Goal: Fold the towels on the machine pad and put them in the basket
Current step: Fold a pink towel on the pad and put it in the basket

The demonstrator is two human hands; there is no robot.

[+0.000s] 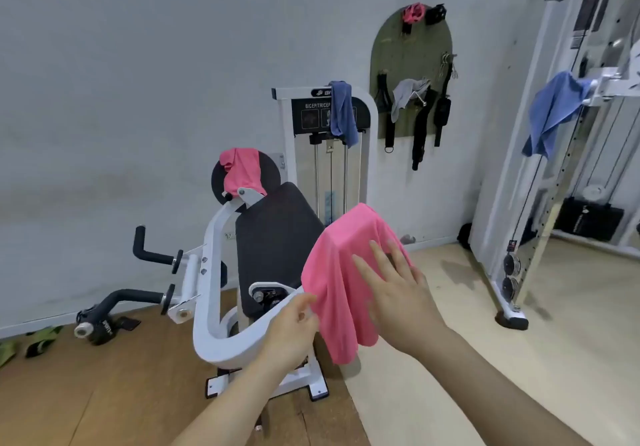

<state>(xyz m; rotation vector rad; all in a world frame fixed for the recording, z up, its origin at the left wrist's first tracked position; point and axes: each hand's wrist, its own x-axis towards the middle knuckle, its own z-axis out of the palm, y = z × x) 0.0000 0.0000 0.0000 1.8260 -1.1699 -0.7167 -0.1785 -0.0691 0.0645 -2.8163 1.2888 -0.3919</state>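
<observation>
A pink towel (341, 272) hangs draped over the right corner of the black machine pad (273, 241). My left hand (294, 328) pinches the towel's lower left edge. My right hand (398, 293) lies flat on the towel's right side, fingers spread. A second pink towel (242, 168) hangs over the round black pad at the back of the machine. A blue towel (341, 111) hangs over the weight stack's top, another blue towel (554, 113) on the cable machine at right. No basket is in view.
The white machine frame (207, 307) with black handles (149, 251) juts left. A green wall board (412, 75) carries straps and a grey cloth. The cable tower (540, 168) stands at right. Green and black items (38, 341) lie on the floor at left.
</observation>
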